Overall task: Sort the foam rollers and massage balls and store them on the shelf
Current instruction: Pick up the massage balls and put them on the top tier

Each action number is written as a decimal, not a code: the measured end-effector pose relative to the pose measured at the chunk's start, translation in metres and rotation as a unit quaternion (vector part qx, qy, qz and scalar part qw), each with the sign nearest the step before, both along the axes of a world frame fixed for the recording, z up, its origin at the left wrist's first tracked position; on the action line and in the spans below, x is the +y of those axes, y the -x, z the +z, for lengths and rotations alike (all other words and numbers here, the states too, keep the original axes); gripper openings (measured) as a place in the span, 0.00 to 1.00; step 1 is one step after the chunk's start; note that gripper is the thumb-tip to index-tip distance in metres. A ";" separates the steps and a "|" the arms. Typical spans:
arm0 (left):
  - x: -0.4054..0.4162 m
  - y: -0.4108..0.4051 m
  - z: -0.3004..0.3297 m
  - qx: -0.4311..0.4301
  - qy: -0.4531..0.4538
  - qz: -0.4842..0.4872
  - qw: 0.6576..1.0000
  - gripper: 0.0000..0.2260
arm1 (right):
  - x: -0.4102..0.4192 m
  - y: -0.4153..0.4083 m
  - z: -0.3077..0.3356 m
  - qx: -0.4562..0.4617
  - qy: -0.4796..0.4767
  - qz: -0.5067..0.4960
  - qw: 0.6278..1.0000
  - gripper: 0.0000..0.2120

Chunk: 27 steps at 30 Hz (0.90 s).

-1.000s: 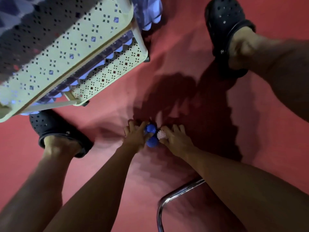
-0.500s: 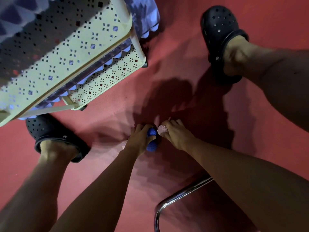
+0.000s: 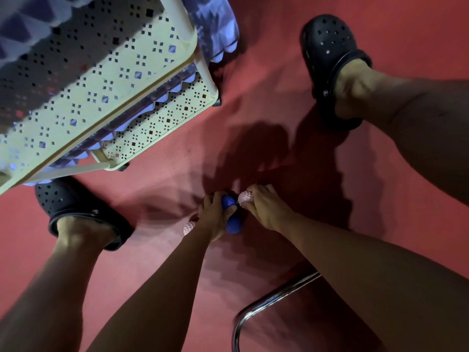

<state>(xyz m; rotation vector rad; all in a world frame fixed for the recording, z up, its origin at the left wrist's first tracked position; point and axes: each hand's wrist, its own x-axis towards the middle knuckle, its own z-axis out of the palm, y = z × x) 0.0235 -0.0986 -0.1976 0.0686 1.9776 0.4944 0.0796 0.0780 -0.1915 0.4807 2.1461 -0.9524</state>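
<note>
Shelf (image 3: pixel 106 80) sits up-left of both hands; left hand (image 3: pixel 214 214) grips blue peanut ball (image 3: pixel 232 217), right hand (image 3: pixel 266 209) pinches pink spiky ball (image 3: pixel 245 198).

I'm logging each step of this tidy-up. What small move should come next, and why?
Probably lift both hands toward the shelf: the left hand already grips the blue ball, the right hand grips a pink spiky ball.

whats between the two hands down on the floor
In the head view, a blue peanut-shaped massage ball sits between them, gripped by the left hand; the right hand holds a pink spiky ball touching it.
</note>
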 end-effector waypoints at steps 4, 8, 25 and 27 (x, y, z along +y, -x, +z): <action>0.003 0.008 0.012 0.021 0.008 0.018 1.000 0.22 | 0.002 0.002 0.008 0.010 0.002 0.007 1.000 0.18; 0.003 0.021 0.034 0.057 -0.012 0.011 0.998 0.19 | 0.004 0.010 0.028 0.018 -0.019 0.035 0.999 0.20; 0.001 0.044 0.314 0.298 0.001 -0.049 0.953 0.22 | 0.032 0.063 0.283 0.282 -0.077 0.125 0.948 0.22; -0.004 0.044 0.352 0.328 -0.007 -0.038 0.944 0.22 | 0.030 0.070 0.323 0.316 -0.082 0.139 0.935 0.21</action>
